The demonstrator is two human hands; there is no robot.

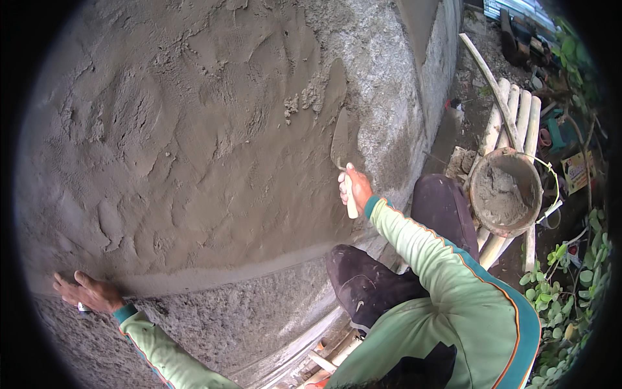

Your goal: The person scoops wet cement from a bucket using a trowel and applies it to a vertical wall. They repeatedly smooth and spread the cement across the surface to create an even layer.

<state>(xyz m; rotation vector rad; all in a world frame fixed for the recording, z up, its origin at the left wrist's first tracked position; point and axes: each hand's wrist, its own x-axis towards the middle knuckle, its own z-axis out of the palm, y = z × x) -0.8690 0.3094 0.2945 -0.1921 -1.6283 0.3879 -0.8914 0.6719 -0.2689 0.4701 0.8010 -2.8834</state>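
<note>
Wet grey mortar (pixel 181 149) with a rippled surface covers most of the wall, beside a rough, paler strip (pixel 382 84). My right hand (pixel 354 189) grips the pale handle of a trowel (pixel 342 139), whose narrow blade lies at the mortar's right edge. On the far left, my left hand (pixel 87 290) rests with fingers apart at the lower edge of the smoother mortar band. A small white item shows just below its fingers, too small to name. Under that band runs a rough, darker surface (pixel 214 314).
A round bucket (pixel 502 194) with mortar inside rests on pale poles (pixel 528 123) at right, close to my bent legs (pixel 440 207). Behind are assorted clutter and a small sign (pixel 576 172). Leafy plants (pixel 564 292) line the far right. Wooden pieces (pixel 321 363) lie at the bottom.
</note>
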